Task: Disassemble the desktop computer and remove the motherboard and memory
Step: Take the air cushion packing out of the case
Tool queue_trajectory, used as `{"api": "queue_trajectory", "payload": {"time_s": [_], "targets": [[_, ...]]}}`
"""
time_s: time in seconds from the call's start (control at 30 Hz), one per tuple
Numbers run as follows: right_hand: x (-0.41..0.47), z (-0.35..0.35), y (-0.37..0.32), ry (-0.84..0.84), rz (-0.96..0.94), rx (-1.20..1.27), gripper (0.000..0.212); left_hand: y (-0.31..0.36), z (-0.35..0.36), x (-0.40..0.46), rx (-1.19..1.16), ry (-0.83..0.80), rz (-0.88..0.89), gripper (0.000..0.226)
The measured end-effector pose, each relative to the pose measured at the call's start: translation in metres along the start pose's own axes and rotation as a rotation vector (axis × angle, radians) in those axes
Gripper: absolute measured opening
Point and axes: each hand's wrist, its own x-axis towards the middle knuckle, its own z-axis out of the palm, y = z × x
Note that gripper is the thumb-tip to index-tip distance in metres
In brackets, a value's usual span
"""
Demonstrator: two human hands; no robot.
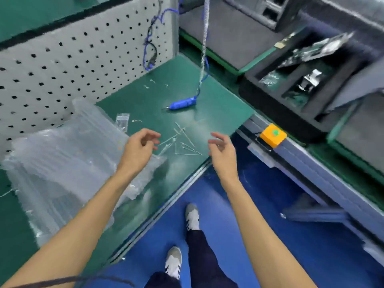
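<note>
A green circuit board, likely the motherboard (pixel 315 48), leans tilted in a black foam tray (pixel 268 88) at the upper right, with a metal part (pixel 310 81) in a lower slot. My left hand (pixel 141 148) hovers over the green bench mat (pixel 218 100) with fingers loosely curled and holds nothing. My right hand (pixel 222 150) hangs at the bench's front edge, fingers loosely curled, also holding nothing. Cut white cable ties (pixel 182 142) lie scattered between the two hands. No computer case is in view.
A blue electric screwdriver (pixel 182 103) lies on the mat, hung from a coiled cord (pixel 204 42). Clear plastic bags (pixel 62 161) are piled at the left before a white pegboard (pixel 72 57). An orange button box (pixel 273 135) sits on the conveyor rail. Blue floor lies below.
</note>
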Motion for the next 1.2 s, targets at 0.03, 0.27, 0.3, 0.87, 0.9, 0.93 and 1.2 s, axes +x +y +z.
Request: {"api": "queue_trajectory", "payload": {"time_s": [0.03,0.27,0.3,0.87,0.9,0.93,1.2], "targets": [[-0.013,-0.026,0.005,0.058,0.006,0.007,0.029,0.009,0.02,-0.006,-0.007,-0.062,0.018,0.039],[-0.113,-0.218,0.045,0.533,0.076,0.046,0.026,0.065,0.184,-0.079,0.067,-0.533,0.123,0.043],[-0.13,-0.246,0.053,0.599,0.093,0.061,0.025,0.076,0.21,-0.095,0.073,-0.592,0.156,0.042],[-0.44,-0.721,0.17,1.259,0.104,0.245,0.023,0.268,0.662,-0.52,0.078,-1.199,0.491,0.034],[-0.451,-0.744,0.173,1.282,0.098,0.249,0.023,0.277,0.682,-0.542,0.074,-1.222,0.496,0.033],[-0.46,-0.765,0.177,1.3,0.094,0.25,0.023,0.286,0.701,-0.561,0.069,-1.245,0.502,0.033],[-0.487,-0.927,0.212,1.362,0.103,0.226,0.024,0.344,0.868,-0.672,-0.013,-1.366,0.538,0.034]]}}
